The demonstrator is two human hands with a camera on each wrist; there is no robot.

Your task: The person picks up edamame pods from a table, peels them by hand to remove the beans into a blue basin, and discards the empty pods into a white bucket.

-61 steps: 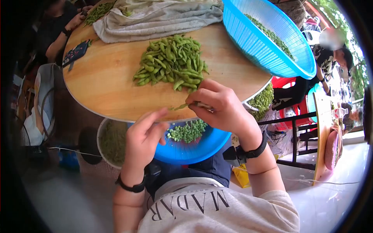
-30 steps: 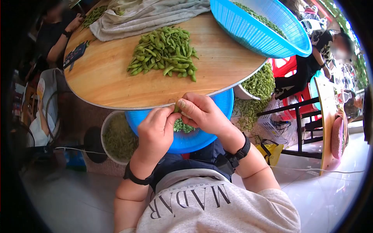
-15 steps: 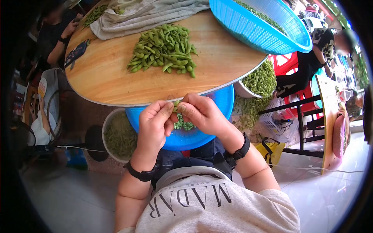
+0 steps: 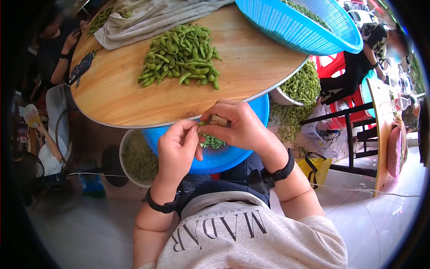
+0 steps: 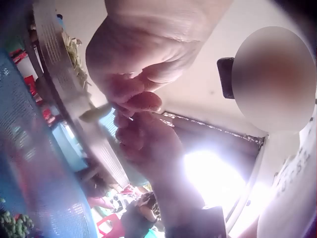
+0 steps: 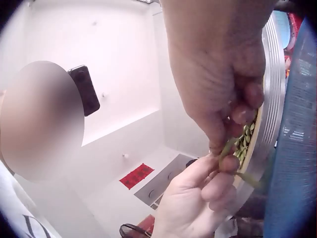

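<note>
Above the blue basket [image 4: 197,169] at my lap, my left hand [image 4: 172,145] and right hand [image 4: 244,125] meet at the fingertips. Between them is a green soybean pod [image 6: 227,148], pinched by thumb and finger of each hand and partly hidden by them. A pod's end [image 6: 250,180] sticks out past the left fingers in the right wrist view. Shelled green beans [image 4: 212,142] lie in the basket just under my hands. Farther off, a pile of whole soybean pods [image 4: 179,58] sits on the round wooden table [image 4: 251,67].
A large light-blue basket [image 4: 291,33] stands tilted at the table's right edge. A grey cloth [image 4: 148,22] and phone [image 4: 82,67] lie on the table. Buckets of pods [image 4: 299,87] and pods in water [image 4: 139,159] flank my lap. Other people sit left and right.
Two seconds ago my hands were apart, the right holding a pod and the left loose. They have come together over the basket on the pod, and the right fingers have since shifted and arched.
</note>
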